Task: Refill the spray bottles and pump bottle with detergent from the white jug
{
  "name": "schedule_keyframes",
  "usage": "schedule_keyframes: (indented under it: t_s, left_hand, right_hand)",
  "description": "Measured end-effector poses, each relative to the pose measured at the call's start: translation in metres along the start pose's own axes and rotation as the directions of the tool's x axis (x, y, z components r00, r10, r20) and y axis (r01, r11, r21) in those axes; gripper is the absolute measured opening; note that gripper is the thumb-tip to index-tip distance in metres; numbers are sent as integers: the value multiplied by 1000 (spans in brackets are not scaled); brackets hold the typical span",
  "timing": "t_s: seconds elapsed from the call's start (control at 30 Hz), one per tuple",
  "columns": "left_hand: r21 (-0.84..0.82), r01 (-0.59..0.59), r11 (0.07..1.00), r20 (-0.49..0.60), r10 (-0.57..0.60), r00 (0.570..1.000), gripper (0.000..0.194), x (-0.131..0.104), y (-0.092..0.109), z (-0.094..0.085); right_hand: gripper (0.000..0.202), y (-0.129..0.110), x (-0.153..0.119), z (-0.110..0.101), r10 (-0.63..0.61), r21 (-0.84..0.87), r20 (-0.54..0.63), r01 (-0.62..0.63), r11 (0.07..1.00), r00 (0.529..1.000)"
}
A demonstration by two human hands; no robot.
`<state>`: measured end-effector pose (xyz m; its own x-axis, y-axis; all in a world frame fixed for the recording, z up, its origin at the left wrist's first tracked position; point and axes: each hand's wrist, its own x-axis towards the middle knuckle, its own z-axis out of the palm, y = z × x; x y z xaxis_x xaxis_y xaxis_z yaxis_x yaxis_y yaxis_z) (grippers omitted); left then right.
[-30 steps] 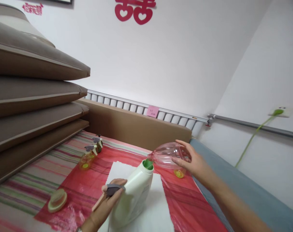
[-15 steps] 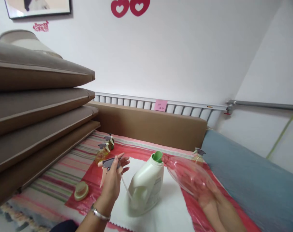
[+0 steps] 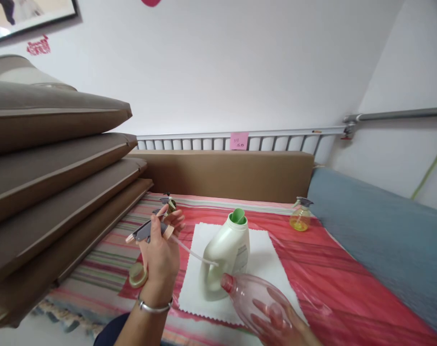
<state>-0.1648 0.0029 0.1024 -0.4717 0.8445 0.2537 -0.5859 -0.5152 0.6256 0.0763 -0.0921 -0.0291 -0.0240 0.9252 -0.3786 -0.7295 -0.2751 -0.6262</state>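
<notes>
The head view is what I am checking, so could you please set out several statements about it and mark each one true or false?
1. The left hand holds a grey-and-pink plastic spray head with a thin tube. True.
2. The pale plastic jug with a green spout lies on its side. False: the jug stands upright on a white, scalloped-edged sheet.
3. The right hand holds a translucent pink plastic bottle. True.
4. The bottle's neck is inside the jug's mouth. False: it is away from that mouth, lower in the picture.
5. A silver metal bracelet is on the left wrist. True.
</notes>
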Motion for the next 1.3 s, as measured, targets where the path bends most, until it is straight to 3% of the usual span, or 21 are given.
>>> schedule_keyframes:
  t_s: [0.2,0.33,0.5,0.63,0.73,0.87,0.97,1.1,1.3]
  left_hand:
    - [21,58,998,14,-58,998,40,-8,4,2]
    - [14,85,996,26,-85,996,38,-14,0,4]
    - [38,134,990,85,-137,987,34,-42,-23,7]
    - [76,264,962,141,-272,952,36,-63,-41,2]
    - [77,331,941,179,-340,923,38,-68,-47,-4]
    - [-5,339,941,187,-332,924,25,-70,-46,-8]
    - [-88,377,922,176,-358,917,22,-71,-46,-7]
    - [-44,413,910,210,-396,894,21,-72,-44,-7]
    - [-103,326,940,189,-303,934,17,-72,-45,-7]
  right_hand:
    - [75,-3,-7,8,4,14,-21,-4,1000,1000]
    - [67,-3,-10,14,11,32,-28,-10,999,1000]
    - [57,11,-1,32,50,41,-8,-50,998,999]
    - [54,24,-1,49,24,134,92,-36,990,995]
    - [55,30,-2,53,6,187,73,-20,982,997]
    - [66,34,0,51,29,204,33,-35,978,999]
    - [54,33,-3,51,45,234,92,-66,970,995]
    - [42,28,-9,53,105,254,205,-156,955,973]
    - [34,29,-11,55,171,282,300,-258,924,939]
